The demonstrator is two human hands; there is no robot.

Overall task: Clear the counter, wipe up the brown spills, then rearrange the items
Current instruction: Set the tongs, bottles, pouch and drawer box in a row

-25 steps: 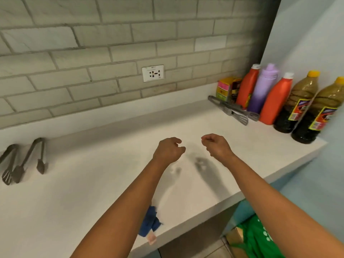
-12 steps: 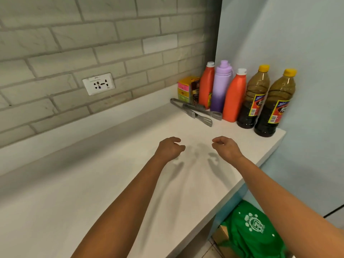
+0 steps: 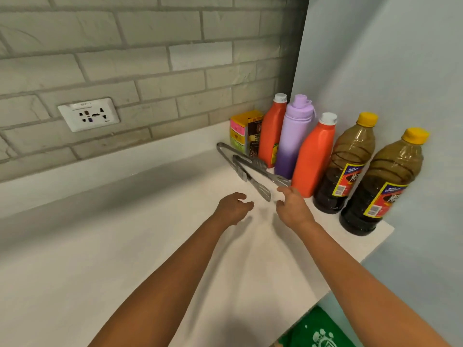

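Head view: both hands have pushed forward toward the corner. Right hand (image 3: 292,209) spreads loose, empty fingers at the tongs (image 3: 246,167) lying before the bottles (image 3: 350,169); left hand (image 3: 231,207) hovers empty. Counter (image 3: 125,246) looks wiped, so I'd say rearranging is starting.

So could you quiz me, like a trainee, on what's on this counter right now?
1. True or false: the right hand grips the metal tongs.
2. How many yellow-capped bottles stand by the blue wall?
3. Which stands between the two orange bottles: A) purple flask, B) yellow box, C) wall socket?

Key: 1 false, it hovers just short of them; 2 two; 3 A.
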